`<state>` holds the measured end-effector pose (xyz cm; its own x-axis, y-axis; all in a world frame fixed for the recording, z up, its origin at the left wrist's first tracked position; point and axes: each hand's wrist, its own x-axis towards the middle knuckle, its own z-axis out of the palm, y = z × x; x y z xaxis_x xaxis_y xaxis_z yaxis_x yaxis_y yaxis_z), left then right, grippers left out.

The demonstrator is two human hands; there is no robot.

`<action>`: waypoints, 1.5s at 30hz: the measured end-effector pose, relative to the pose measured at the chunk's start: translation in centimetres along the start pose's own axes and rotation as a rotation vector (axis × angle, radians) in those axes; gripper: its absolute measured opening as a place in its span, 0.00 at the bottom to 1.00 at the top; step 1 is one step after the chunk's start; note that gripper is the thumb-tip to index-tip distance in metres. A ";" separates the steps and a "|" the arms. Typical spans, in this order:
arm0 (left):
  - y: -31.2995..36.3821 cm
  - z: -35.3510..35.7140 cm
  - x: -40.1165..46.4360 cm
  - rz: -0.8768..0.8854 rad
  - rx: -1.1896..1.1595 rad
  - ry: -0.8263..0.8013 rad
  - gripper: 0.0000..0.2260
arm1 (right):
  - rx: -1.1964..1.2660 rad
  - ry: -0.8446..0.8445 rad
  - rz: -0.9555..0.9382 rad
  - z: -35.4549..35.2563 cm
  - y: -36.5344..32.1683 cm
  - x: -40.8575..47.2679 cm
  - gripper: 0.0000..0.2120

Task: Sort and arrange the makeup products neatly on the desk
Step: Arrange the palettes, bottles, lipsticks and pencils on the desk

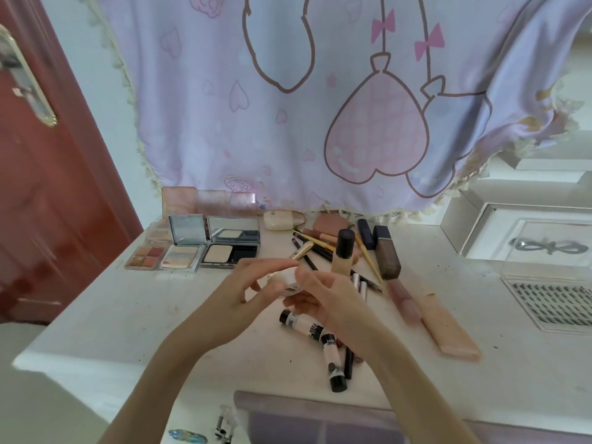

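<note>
Head camera, looking down at a white desk (105, 315) pushed against a wall draped with a lilac cartoon cloth (288, 100).

Both bare hands meet above the middle of the desk. The left hand (243, 285) and the right hand (315, 294) together grasp a small round white compact (283, 280), fingers curled around its edges from either side; the compact is lifted off the desk surface.

At the back left, three open palettes sit side by side: a red-toned eyeshadow palette (145, 256), a pale striped palette with a mirror lid (182, 255), and a dark powder compact (229, 253). Pink boxes (208, 200) stand against the cloth behind them.

Behind the hands stands an upright foundation bottle with a black cap (343, 254). Around it lies a loose heap of pencils and brushes (315, 245), with a brown-filled tube (387, 256) to its right.

Nearer the desk's front edge, two white tubes with black caps (333, 357) lie crossed, partly under the right wrist. A long peach tube (447, 331) lies diagonally to the right, touching a pink tube (405, 299).

At far right sits a tray of false lashes (554, 306). A red-brown door (48, 203) is at left.
</note>
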<state>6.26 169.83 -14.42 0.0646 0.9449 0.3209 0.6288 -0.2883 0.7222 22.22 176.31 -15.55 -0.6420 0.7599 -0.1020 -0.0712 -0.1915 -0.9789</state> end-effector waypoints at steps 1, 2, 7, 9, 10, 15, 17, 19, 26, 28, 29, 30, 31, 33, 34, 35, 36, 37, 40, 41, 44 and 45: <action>0.4 -0.4 0.0 -0.006 -0.009 -0.018 0.17 | 0.059 -0.033 0.021 0.2 -0.4 0.1 0.23; 0.7 -0.7 0.0 -0.002 -0.014 -0.022 0.18 | 0.107 -0.057 0.040 0.4 -0.8 0.2 0.24; 1.5 -2.3 0.2 -0.009 -0.029 -0.077 0.21 | 0.214 -0.179 0.114 1.1 -1.7 0.5 0.28; 1.3 -2.4 0.1 -0.027 -0.025 -0.082 0.22 | 0.249 -0.183 0.156 1.4 -1.8 0.5 0.25; 1.1 -2.3 0.0 -0.038 -0.015 -0.071 0.22 | 0.272 -0.163 0.181 1.6 -1.9 0.5 0.25; 0.1 -2.2 0.3 -0.112 0.067 0.024 0.22 | 0.387 -0.124 0.262 2.1 -1.9 1.0 0.24; -0.2 -2.1 0.6 -0.090 0.130 0.031 0.22 | 0.441 -0.116 0.282 2.2 -2.1 1.2 0.21; -0.7 -2.0 1.1 -0.039 0.204 0.030 0.23 | 0.481 -0.107 0.300 2.2 -2.3 1.6 0.18; -2.0 -1.6 1.6 -0.046 0.274 0.071 0.29 | 0.454 -0.098 0.253 2.8 -2.5 2.9 0.20; -2.3 -2.0 1.6 -0.066 0.277 0.108 0.25 | 0.473 -0.092 0.242 3.4 -2.3 3.2 0.16; -2.3 -2.4 1.7 -0.074 0.273 0.123 0.23 | 0.477 -0.078 0.243 3.7 -2.2 3.5 0.15; -2.3 -2.8 1.7 -0.076 0.259 0.121 0.23 | 0.471 -0.062 0.254 3.9 -2.1 3.7 0.15; -2.1 -3.3 1.6 -0.071 0.231 0.097 0.22 | 0.460 -0.053 0.270 3.9 -2.0 3.9 0.16; -1.9 -4.4 1.2 -0.053 0.142 0.001 0.21 | 0.437 -0.058 0.309 4.0 -1.9 4.2 0.19; -1.9 -4.9 1.0 -0.042 0.111 -0.048 0.21 | 0.430 -0.061 0.321 4.0 -1.9 4.3 0.19; -1.9 -5.3 0.9 -0.034 0.099 -0.090 0.22 | 0.423 -0.063 0.326 4.1 -1.8 4.4 0.19; -2.0 -5.6 0.8 -0.039 0.106 -0.114 0.23 | 0.416 -0.066 0.331 4.2 -1.7 4.5 0.19; -2.2 -5.9 0.7 -0.059 0.117 -0.119 0.22 | 0.407 -0.068 0.340 4.4 -1.4 4.7 0.20; -2.6 -6.3 0.8 -0.146 0.113 -0.049 0.20 | 0.368 -0.068 0.355 5.0 -0.7 5.2 0.20; -2.8 -6.4 0.7 -0.175 0.115 -0.021 0.18 | 0.354 -0.073 0.350 5.2 -0.5 5.4 0.19; -3.8 -6.6 0.2 -0.247 0.097 0.045 0.15 | 0.306 -0.122 0.299 5.9 -0.2 6.0 0.18; -4.1 -6.7 0.0 -0.264 0.067 0.065 0.14 | 0.298 -0.130 0.289 6.1 -0.1 6.1 0.18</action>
<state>-1.48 169.97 -13.27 -0.1567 0.9733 0.1675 0.6670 -0.0208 0.7448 13.60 177.17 -15.00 -0.7577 0.5674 -0.3225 -0.0791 -0.5703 -0.8177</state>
